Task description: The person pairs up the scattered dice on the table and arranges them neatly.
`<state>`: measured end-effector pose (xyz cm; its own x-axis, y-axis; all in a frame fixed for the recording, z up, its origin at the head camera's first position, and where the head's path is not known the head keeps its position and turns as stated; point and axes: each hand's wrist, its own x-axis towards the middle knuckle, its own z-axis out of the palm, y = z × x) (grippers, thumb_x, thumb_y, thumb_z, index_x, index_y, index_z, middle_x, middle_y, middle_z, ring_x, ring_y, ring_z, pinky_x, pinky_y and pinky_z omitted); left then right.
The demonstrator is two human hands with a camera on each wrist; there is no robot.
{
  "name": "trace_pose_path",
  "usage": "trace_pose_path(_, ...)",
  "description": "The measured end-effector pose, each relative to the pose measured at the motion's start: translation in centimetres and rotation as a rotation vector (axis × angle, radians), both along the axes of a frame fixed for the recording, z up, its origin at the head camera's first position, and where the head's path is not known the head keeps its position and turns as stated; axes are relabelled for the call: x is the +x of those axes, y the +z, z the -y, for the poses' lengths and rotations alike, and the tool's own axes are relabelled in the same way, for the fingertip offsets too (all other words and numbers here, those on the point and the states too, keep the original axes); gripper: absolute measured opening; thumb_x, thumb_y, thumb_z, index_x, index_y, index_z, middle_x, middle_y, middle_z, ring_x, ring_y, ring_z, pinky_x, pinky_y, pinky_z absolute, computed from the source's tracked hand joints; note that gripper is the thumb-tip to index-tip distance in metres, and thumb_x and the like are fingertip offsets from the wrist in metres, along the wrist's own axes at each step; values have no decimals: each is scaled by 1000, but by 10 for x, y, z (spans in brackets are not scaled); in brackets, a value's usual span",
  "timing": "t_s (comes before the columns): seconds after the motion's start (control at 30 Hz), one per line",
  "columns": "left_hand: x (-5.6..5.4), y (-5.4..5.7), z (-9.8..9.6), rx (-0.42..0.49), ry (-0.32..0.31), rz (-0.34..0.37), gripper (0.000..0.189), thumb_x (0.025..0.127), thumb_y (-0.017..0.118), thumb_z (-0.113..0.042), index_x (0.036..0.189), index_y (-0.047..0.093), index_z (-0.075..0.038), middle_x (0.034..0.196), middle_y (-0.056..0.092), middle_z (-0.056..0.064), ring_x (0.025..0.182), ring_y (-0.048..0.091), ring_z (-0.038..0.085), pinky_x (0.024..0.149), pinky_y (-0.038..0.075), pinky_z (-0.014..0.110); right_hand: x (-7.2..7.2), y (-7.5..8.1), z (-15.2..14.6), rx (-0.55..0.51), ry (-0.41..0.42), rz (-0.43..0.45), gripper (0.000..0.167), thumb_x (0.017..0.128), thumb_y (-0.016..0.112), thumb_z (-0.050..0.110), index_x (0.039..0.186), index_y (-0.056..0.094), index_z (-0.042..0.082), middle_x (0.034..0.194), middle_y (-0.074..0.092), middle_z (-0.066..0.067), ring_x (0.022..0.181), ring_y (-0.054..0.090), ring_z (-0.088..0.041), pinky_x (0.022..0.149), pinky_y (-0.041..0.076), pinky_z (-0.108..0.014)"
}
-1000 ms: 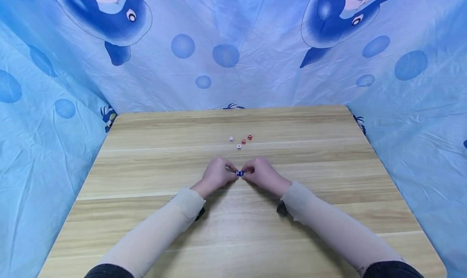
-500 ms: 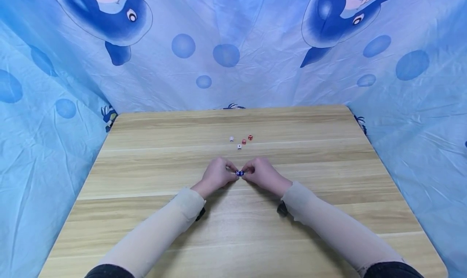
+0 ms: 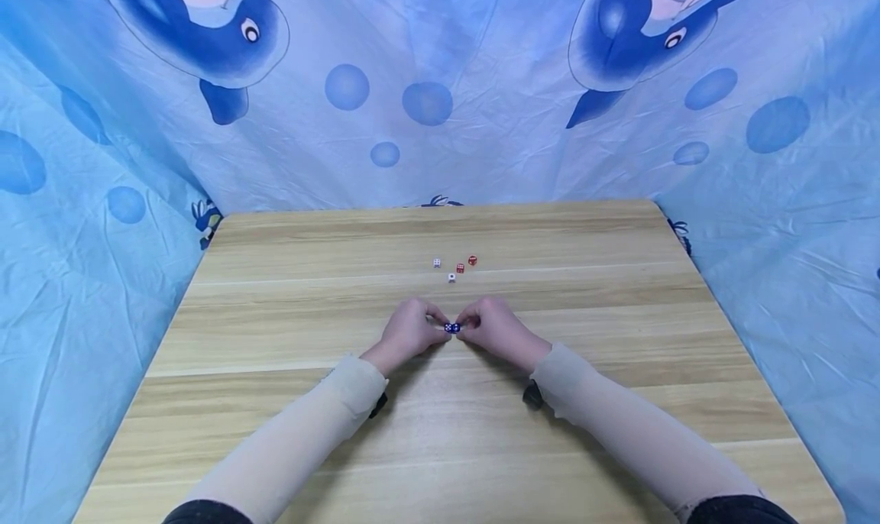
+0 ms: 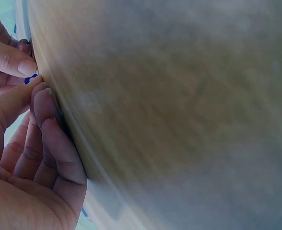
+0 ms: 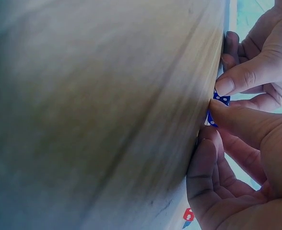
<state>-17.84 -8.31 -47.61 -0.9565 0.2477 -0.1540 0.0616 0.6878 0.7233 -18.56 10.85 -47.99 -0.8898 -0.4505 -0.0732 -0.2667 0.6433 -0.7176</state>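
Note:
Two blue dice with white pips, a left die [image 3: 448, 328] and a right die [image 3: 457, 328], sit side by side near the middle of the table [image 3: 454, 447]; they appear to touch. Thumb and fingers of my left hand [image 3: 409, 328] pinch the left die from its outer side. From the other side my right hand [image 3: 500, 331] pinches the right die. In the right wrist view both blue dice [image 5: 221, 99] show partly between the fingertips. The left wrist view shows only a sliver of blue [image 4: 30, 79], the rest being covered by fingers.
Beyond the hands lie two white dice, one farther left [image 3: 436, 263] and one nearer [image 3: 451, 278]. Two red dice, one [image 3: 460, 268] beside the other [image 3: 472, 260], lie to their right. A blue dolphin-print cloth [image 3: 495, 157] surrounds the table's back and sides.

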Motion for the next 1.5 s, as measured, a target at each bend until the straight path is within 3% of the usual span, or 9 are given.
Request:
trace_pose_path(0.27, 1, 2, -1, -18, 1, 1, 14, 78, 89, -14, 89, 80, -13, 98, 72, 1, 51, 54, 12, 53, 47, 31, 1, 1, 0, -6, 11, -15, 10, 85, 81, 2, 92, 79, 8, 69, 65, 7, 61, 57, -10, 59, 48, -27)
trace_pose_path(1.13, 0, 1, -1, -42, 8, 2, 15, 77, 90, -17, 88, 80, -17, 105, 71, 0, 73, 54, 16, 67, 45, 33, 0, -1, -4, -19, -21, 59, 15, 83, 84, 6, 95, 77, 9, 72, 65, 5, 65, 60, -13, 62, 49, -30)
trace_pose_path(1.3, 1, 2, -1, -26, 17, 28, 16, 78, 89, -15, 91, 79, -15, 108, 70, 4, 63, 57, 15, 61, 49, 32, -3, 6, -10, 7, -35, 73, 19, 85, 83, 11, 102, 77, 8, 78, 66, 5, 72, 61, -13, 68, 51, -30)
trace_pose_path(1.5, 1, 2, 0, -12, 26, 52, 18, 79, 89, -15, 93, 79, -14, 108, 69, 6, 56, 58, 15, 57, 50, 32, -19, 20, -18, -35, -84, 123, 25, 87, 82, 12, 110, 75, 4, 79, 69, -2, 65, 64, -19, 58, 53, -31)
